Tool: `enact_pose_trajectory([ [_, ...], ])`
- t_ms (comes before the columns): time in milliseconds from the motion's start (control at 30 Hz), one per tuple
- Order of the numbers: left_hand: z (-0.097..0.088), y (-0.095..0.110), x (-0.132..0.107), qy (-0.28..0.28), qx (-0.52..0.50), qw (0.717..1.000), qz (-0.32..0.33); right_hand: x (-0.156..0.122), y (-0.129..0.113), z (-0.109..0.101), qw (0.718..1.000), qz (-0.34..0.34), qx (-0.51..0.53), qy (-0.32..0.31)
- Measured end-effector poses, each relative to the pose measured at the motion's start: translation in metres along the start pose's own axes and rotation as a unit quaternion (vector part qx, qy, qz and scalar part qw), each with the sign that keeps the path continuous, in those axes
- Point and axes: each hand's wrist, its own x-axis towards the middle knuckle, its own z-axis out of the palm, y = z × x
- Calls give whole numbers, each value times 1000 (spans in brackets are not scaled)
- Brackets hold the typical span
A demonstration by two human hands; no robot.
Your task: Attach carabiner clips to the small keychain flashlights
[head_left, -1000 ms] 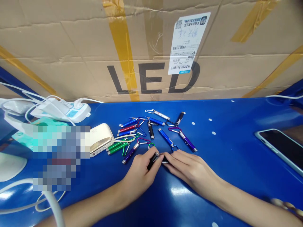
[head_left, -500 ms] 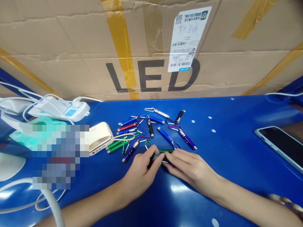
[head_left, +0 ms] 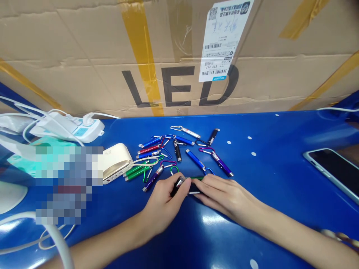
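My left hand (head_left: 165, 200) is closed round a small black keychain flashlight (head_left: 177, 185) low on the blue table (head_left: 266, 179). My right hand (head_left: 223, 196) meets it from the right, its fingertips pinching the silver end piece (head_left: 195, 192) at the flashlight's tip. A green flashlight (head_left: 198, 178) lies just behind the fingers. Several more keychain flashlights in blue (head_left: 195, 160), purple (head_left: 221, 163), red (head_left: 148, 149), green (head_left: 136, 172) and black (head_left: 213, 136) lie scattered beyond both hands, each with a carabiner clip.
A big cardboard box (head_left: 179, 56) marked LED walls off the back. A cream power bank (head_left: 116, 162) and a white power strip (head_left: 67, 129) with cables lie at the left. A phone (head_left: 333, 168) rests at the right edge.
Both hands stay together on the black flashlight and have barely shifted. The green flashlight behind the fingers has come into view. The camera tilted slightly.
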Motion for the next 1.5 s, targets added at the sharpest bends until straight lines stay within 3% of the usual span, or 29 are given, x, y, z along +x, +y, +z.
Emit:
enact_pose_trajectory([
  [200, -3, 2, 2, -10, 25, 999, 17, 0, -1, 2, 998, 44, 52, -2],
  [400, -3, 2, 1, 14, 6, 1000, 20, -4, 2, 2, 994, 59, 85, -28],
  [600, -1, 0, 3, 41, 29, 997, 57, -3, -3, 4, 998, 52, 40, -4],
  [733, 0, -3, 3, 13, 61, 992, 106, -2, -6, 5, 999, 38, 22, 5],
  [867, 2, -7, -1, 23, 124, 977, 174, -3, -9, 5, 999, 43, 16, 19],
  [1100, 6, -13, -4, 77, 261, 917, 293, -5, -12, 9, 997, 25, -71, 3],
  [1300, 7, -12, -4, 65, 310, 894, 317, -5, -15, 9, 998, 30, -54, 15],
  [1500, 6, -11, -5, 62, 293, 902, 309, -4, -12, 12, 999, 33, -29, 27],
])
